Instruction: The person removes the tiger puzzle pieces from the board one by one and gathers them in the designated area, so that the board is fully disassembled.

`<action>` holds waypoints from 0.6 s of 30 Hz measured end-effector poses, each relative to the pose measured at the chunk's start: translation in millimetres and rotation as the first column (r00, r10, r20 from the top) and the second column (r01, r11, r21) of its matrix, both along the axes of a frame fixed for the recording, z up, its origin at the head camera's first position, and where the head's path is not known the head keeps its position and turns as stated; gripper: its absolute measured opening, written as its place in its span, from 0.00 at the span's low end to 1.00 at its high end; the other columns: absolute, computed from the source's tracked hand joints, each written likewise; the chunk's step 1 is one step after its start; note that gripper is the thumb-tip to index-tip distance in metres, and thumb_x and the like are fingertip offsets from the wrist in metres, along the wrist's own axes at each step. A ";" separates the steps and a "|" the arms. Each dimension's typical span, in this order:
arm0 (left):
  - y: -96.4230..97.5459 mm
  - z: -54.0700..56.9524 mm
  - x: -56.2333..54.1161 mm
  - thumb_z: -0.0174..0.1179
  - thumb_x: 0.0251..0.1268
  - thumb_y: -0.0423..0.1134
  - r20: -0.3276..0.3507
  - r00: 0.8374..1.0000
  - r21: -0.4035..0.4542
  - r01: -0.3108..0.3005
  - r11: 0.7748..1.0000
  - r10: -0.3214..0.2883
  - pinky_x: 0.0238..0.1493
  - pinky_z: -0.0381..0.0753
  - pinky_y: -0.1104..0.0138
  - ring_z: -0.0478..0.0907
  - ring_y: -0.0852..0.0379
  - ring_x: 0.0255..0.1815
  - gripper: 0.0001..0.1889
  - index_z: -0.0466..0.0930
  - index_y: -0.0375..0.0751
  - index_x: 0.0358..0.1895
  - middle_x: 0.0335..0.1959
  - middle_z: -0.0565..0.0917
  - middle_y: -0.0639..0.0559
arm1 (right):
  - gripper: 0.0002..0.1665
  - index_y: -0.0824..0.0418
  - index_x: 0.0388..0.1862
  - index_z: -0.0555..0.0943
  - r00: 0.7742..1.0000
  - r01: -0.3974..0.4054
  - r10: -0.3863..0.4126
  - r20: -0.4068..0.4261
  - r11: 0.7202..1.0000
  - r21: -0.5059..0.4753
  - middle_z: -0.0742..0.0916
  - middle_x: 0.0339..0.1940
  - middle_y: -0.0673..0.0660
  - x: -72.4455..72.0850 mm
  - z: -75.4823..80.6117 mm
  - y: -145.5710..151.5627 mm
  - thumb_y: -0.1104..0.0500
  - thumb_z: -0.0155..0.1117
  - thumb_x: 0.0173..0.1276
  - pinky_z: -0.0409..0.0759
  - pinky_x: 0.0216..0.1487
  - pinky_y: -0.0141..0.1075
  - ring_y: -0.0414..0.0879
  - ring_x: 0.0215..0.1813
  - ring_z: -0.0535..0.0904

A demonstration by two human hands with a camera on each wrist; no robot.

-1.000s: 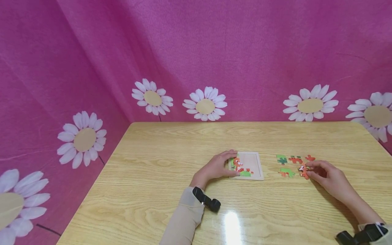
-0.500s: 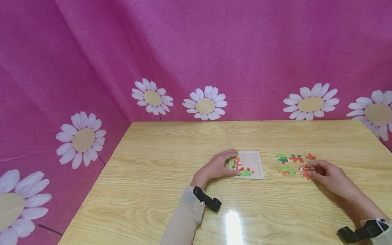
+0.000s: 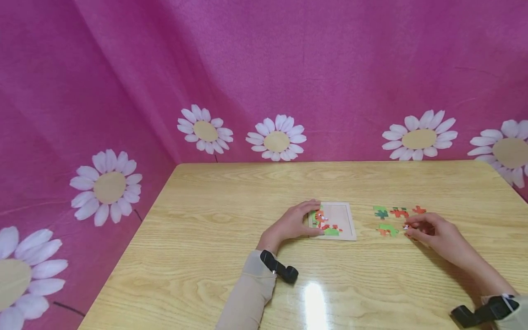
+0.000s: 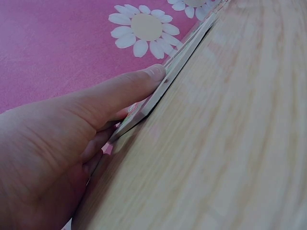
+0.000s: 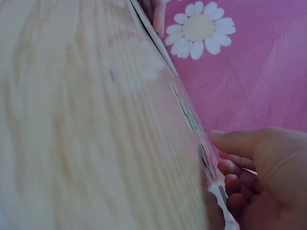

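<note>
My left hand (image 3: pixel 290 224) holds the left side of a square wooden puzzle tray (image 3: pixel 351 224), fingers at the far edge and thumb at the near one. In the left wrist view the thumb (image 4: pixel 154 72) lies on the tray's rim (image 4: pixel 158 96). Orange and green pieces (image 3: pixel 331 232) fill its left and lower part; the rest is bare wood. My right hand (image 3: pixel 439 236) pinches an orange puzzle piece with a white patch (image 3: pixel 406 227) at the right, thumb and fingertips covering most of it. In the right wrist view the right hand's fingers (image 5: pixel 232 184) are curled low over the table.
Loose puzzle pieces lie right of the tray: a green one (image 3: pixel 381 212), an orange one (image 3: pixel 399 212), a small orange one (image 3: pixel 419 210) and a green-orange one (image 3: pixel 387 230). The wooden table (image 3: pixel 231 192) meets a pink flowered curtain (image 3: pixel 342 82) behind.
My right hand has shifted slightly left, its fingertips now covering more of the orange piece. The left hand stays on the tray.
</note>
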State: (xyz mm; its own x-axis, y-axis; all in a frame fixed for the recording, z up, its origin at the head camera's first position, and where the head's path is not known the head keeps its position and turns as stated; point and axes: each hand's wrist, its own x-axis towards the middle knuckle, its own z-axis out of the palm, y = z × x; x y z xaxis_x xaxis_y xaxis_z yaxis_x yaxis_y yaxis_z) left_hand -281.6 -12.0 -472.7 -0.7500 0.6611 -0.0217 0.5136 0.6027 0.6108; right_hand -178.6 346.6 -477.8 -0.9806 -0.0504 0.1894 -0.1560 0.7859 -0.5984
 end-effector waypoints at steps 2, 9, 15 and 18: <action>-0.3 -0.3 -0.2 0.69 0.58 0.53 -0.002 1.000 -0.002 -0.001 1.000 0.001 0.80 0.56 0.65 0.55 0.60 0.80 0.39 0.67 0.47 0.72 0.77 0.62 0.58 | 0.16 0.67 0.49 0.81 1.000 -0.011 0.011 -0.013 1.000 -0.002 0.83 0.37 0.56 -1.2 0.2 -4.3 0.59 0.68 0.66 0.68 0.27 0.25 0.28 0.30 0.67; -0.6 -0.5 -0.1 0.69 0.58 0.53 0.006 1.000 0.007 -0.001 1.000 0.001 0.80 0.56 0.63 0.55 0.59 0.80 0.39 0.67 0.47 0.72 0.78 0.61 0.57 | 0.13 0.65 0.45 0.81 0.990 -0.079 0.073 -0.120 0.996 -0.043 0.81 0.32 0.47 -5.2 -0.4 -19.6 0.64 0.70 0.62 0.69 0.27 0.24 0.27 0.31 0.68; -0.9 0.6 1.3 0.69 0.58 0.53 0.009 1.000 0.016 -0.001 1.000 0.001 0.81 0.55 0.62 0.55 0.59 0.80 0.39 0.67 0.47 0.72 0.77 0.62 0.57 | 0.14 0.65 0.45 0.82 0.986 -0.109 0.100 -0.131 0.992 -0.068 0.80 0.34 0.52 -9.1 -0.7 -33.4 0.65 0.71 0.60 0.69 0.26 0.25 0.29 0.30 0.67; -1.1 0.6 1.8 0.69 0.58 0.53 0.008 1.000 0.019 -0.001 1.000 0.001 0.81 0.55 0.62 0.55 0.59 0.80 0.39 0.67 0.47 0.71 0.77 0.62 0.57 | 0.14 0.64 0.45 0.82 0.984 -0.131 0.120 -0.129 0.988 -0.080 0.80 0.33 0.51 -11.6 -0.7 -40.7 0.64 0.72 0.59 0.68 0.26 0.25 0.30 0.30 0.67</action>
